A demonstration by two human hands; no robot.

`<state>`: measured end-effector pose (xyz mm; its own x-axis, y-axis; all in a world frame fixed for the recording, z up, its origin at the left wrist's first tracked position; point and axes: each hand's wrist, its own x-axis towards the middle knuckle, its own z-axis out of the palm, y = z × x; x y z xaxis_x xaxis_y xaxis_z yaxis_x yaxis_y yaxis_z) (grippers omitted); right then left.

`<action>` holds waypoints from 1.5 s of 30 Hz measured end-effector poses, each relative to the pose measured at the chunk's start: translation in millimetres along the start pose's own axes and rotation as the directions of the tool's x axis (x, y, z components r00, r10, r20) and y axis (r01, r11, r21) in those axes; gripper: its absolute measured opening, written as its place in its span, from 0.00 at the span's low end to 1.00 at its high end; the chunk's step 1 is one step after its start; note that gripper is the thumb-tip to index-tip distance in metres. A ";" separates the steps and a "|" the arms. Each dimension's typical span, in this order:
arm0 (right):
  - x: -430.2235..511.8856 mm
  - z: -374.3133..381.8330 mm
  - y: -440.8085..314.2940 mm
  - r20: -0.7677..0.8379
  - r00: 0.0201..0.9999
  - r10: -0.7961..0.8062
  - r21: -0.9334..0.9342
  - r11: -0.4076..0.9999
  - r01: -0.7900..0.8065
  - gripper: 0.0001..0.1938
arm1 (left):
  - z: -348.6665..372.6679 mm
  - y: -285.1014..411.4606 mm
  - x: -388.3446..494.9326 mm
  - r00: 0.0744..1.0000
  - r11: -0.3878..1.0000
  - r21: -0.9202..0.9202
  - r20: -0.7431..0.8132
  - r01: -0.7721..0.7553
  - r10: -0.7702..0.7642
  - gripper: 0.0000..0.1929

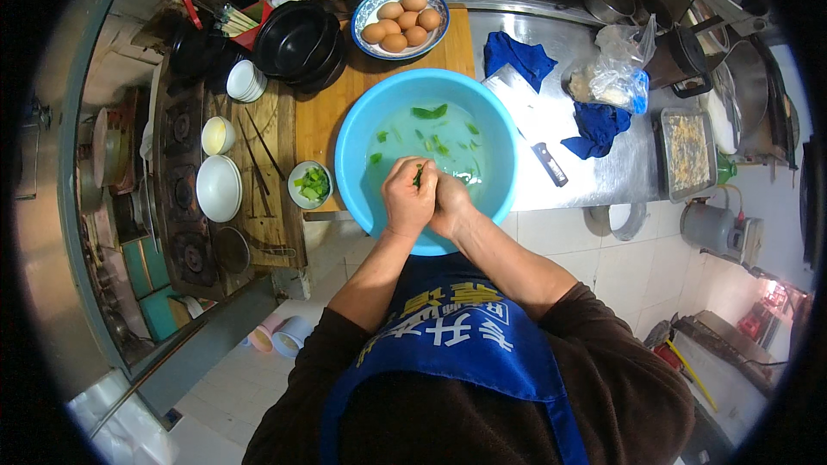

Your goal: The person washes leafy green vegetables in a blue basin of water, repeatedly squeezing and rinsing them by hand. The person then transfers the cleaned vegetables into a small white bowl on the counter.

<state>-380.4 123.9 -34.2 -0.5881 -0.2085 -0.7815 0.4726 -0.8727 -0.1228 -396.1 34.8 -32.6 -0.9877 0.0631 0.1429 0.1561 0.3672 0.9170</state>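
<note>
Over the near part of a light-blue plastic basin (pixel 352 116), my left hand (pixel 408 192) and my right hand (pixel 452 202) are clasped together. A bit of dark green leaf (pixel 418 174) pokes out between them; the rest of what they enclose is hidden. Cloudy water fills the basin's lower part, and loose green leaves (pixel 429 112) and cut pieces float in it. Just left of the basin stands a small white bowl (pixel 293 192) of chopped greens (pixel 313 184).
A patterned plate (pixel 362 45) of brown eggs (pixel 407 19) sits behind the basin. To the right lies a cleaver (pixel 530 116) near blue cloths (pixel 517 58). Black bowls (pixel 287 39), white bowls (pixel 218 187) and chopsticks (pixel 255 152) occupy the left. A crusted metal tray (pixel 688 152) is far right.
</note>
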 end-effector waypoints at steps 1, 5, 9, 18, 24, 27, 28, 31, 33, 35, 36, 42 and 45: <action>2.0 -3.6 2.7 0.000 1.000 0.004 -0.006 1.000 -0.004 0.16 | 0.1 -0.2 0.3 1.000 1.000 0.015 0.007 0.003 -0.003 0.05; -4.6 -0.3 -1.7 -0.022 1.000 0.022 0.000 1.000 -0.022 0.16 | -0.5 -5.0 2.3 0.995 0.987 0.124 0.044 -0.099 0.094 0.05; 6.4 -11.8 -7.8 0.032 0.999 0.010 0.052 0.999 -0.012 0.20 | -5.4 -1.6 2.5 0.976 0.971 0.159 0.151 -0.181 0.157 0.07; -21.0 1.6 -8.0 0.126 0.992 0.030 0.021 0.999 -0.033 0.28 | -23.4 -8.2 -0.8 0.860 0.855 0.249 0.371 -0.455 0.350 0.17; -28.3 1.4 8.3 0.154 0.988 -0.007 -0.260 0.964 0.048 0.41 | -28.7 -32.6 -2.7 0.816 0.851 0.215 0.466 -0.480 0.342 0.19; -26.3 9.3 11.2 0.073 0.995 -0.074 -0.360 0.928 0.096 0.42 | -28.1 -37.4 -1.6 0.814 0.838 0.279 0.506 -0.469 0.287 0.21; -28.2 13.1 8.9 0.059 0.995 -0.077 -0.352 0.931 0.093 0.41 | -26.6 -36.8 -0.6 0.821 0.838 0.310 0.512 -0.449 0.251 0.21; -29.5 21.5 1.5 0.025 0.995 -0.092 -0.324 0.941 0.095 0.37 | -24.8 -36.1 2.9 0.831 0.842 0.326 0.507 -0.430 0.228 0.18; -25.1 20.3 2.3 0.006 0.994 -0.109 -0.294 0.950 0.106 0.33 | -24.0 -33.8 5.1 0.828 0.839 0.364 0.535 -0.404 0.166 0.18; -22.6 19.7 2.8 -0.030 0.992 -0.122 -0.283 0.953 0.108 0.28 | -23.0 -32.2 7.1 0.823 0.834 0.403 0.558 -0.378 0.103 0.17; -21.3 19.5 3.0 -0.048 0.991 -0.128 -0.278 0.954 0.110 0.26 | -22.2 -32.5 8.1 0.820 0.830 0.423 0.567 -0.364 0.071 0.17; -15.4 21.6 -3.1 -0.089 0.984 -0.153 -0.259 0.958 0.125 0.18 | -15.6 -38.5 15.5 0.822 0.828 0.365 0.538 -0.426 0.186 0.10; -7.9 20.1 -3.8 -0.109 0.982 -0.155 -0.250 0.960 0.124 0.17 | -12.5 -43.6 17.3 0.810 0.815 0.393 0.566 -0.426 0.151 0.10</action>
<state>-390.8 119.9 -15.3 -0.5794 -0.0213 -0.8148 0.5446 -0.7538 -0.3676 -420.0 8.3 -65.4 -0.7737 0.6320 0.0437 0.5505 0.6367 0.5399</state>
